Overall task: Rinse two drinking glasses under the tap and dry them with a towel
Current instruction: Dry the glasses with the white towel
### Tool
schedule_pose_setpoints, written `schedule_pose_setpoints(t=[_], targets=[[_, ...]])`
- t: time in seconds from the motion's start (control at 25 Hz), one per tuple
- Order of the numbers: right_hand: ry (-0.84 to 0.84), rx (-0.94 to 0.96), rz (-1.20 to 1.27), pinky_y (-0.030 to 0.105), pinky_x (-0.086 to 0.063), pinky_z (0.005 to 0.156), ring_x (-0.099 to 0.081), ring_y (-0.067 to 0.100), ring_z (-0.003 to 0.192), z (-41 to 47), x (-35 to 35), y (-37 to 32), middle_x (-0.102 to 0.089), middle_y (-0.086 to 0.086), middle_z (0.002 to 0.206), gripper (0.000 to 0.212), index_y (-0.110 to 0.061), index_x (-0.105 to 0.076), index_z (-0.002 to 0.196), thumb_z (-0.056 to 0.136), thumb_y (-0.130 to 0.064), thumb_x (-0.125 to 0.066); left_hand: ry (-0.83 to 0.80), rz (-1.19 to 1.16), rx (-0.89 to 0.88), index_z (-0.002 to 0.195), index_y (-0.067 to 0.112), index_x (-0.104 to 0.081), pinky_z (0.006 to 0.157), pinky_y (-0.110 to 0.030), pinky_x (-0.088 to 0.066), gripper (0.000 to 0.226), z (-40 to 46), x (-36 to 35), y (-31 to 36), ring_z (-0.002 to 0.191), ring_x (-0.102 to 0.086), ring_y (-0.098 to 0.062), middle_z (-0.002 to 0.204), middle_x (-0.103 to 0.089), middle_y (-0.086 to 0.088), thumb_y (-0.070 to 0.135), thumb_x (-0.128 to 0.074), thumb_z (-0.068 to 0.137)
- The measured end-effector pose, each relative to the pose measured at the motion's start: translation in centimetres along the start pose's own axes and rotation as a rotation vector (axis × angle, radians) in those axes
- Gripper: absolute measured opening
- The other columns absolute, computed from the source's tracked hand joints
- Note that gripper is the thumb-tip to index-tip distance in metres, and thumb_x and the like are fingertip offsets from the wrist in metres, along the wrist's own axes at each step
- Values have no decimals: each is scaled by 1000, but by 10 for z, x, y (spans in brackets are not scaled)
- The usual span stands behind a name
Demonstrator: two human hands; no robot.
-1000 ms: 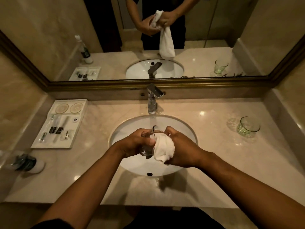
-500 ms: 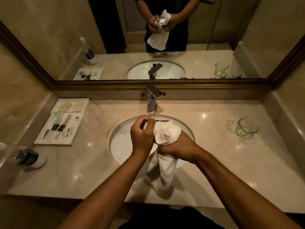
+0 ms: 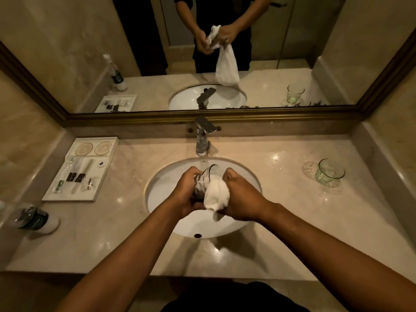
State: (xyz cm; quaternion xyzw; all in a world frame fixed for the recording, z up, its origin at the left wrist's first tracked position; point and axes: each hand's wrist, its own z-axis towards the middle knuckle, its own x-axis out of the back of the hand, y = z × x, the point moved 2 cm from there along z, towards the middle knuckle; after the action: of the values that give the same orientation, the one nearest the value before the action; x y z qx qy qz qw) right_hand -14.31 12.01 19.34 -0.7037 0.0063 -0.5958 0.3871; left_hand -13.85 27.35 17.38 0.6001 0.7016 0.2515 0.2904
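Fingers [image 3: 191, 176]: left hand [image 3: 184, 192] grips glass [image 3: 202, 183]; right hand [image 3: 243, 199] clutches towel [image 3: 216, 194], now bunched against it instead of dangling. I judge drying continues; second glass [image 3: 329, 173] waits on desk [image 3: 281, 199].

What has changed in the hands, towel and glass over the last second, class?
The right hand worked the towel round the glass, which the left hand kept gripping; half a second ago both sat higher. Unchanged: second glass, tray.
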Motion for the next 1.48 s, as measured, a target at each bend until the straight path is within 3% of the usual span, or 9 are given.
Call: schedule_pose_setpoints(t=[0.12, 0.24, 0.36, 0.6, 0.76, 0.92, 1.08, 1.24, 1.48], targets=[[-20, -228, 444, 42, -55, 90, -64, 21, 99, 7, 1, 4, -68, -2, 100, 44, -16, -70, 108, 67, -20, -87, 204, 116, -362, 82, 18, -71, 61, -39, -54, 27, 5, -6, 0, 77, -67, -27, 87, -74, -6, 35, -53, 92], [62, -330, 881, 49, -57, 94, -71, 30, 102, 9, -2, 9, -77, 10, 104, 42, -11, -73, 104, 64, 0, -82, 434, 356, -918, 94, 21, -76, 81, -23, -50, 27, 9, -5, -10, 91, -66, -10, 97, -72, 1, 41, -57, 95], [28, -308, 1030, 41, -59, 90, -72, 22, 98, 10, -2, 3, -78, 5, 103, 43, -15, -74, 101, 64, 5, -80, 504, 421, -1256, 101, 6, -76, 84, -22, -50, 31, 8, -1, -14, 94, -66, -15, 100, -71, -8, 29, -55, 98], [-5, -150, 811, 32, -57, 86, -69, 11, 92, 10, -2, -9, -73, -3, 100, 44, -15, -67, 107, 66, -7, -82, 503, 275, -1095, 79, 8, -74, 70, -29, -50, 31, 9, 2, 10, 76, -66, -18, 76, -72, -1, 30, -55, 89], [-52, 15, 225, 9, -44, 86, -52, 2, 99, 18, 2, -8, -49, -15, 107, 58, -17, -59, 123, 70, -18, -81, 363, 166, -665, 49, 22, -49, 59, -35, -35, 38, 15, 3, 21, 60, -40, -18, 49, -47, 10, 22, -60, 85], [-52, 146, -67, 25, -47, 92, -51, 19, 120, 14, -19, 0, -56, 5, 131, 64, -20, -60, 129, 69, -23, -84, 194, 342, -52, 69, 19, -53, 54, -30, -29, 16, 28, 10, 17, 60, -44, -23, 62, -52, -6, 32, -58, 77], [35, 106, 3, 24, -40, 77, -50, 17, 103, 4, -20, 3, -59, 6, 117, 43, -18, -69, 113, 73, -28, -82, -46, 482, 63, 68, 19, -57, 47, -21, -24, 40, 27, 12, 23, 40, -46, -17, 53, -55, -2, 50, -48, 91], [93, -279, 345, 34, -55, 82, -61, 16, 97, 9, -16, 19, -61, 3, 109, 44, -18, -61, 107, 67, -25, -80, 37, 257, -306, 99, 17, -71, 48, -36, -53, 34, 23, 5, 16, 72, -66, -30, 92, -72, -11, 47, -54, 99], [56, -306, 973, 35, -58, 88, -73, 16, 95, 11, -5, 5, -78, -1, 96, 35, -20, -72, 97, 70, 2, -76, 371, 410, -1135, 92, 11, -73, 71, -34, -53, 25, 23, 2, 9, 82, -67, -22, 87, -72, -3, 33, -61, 96]])
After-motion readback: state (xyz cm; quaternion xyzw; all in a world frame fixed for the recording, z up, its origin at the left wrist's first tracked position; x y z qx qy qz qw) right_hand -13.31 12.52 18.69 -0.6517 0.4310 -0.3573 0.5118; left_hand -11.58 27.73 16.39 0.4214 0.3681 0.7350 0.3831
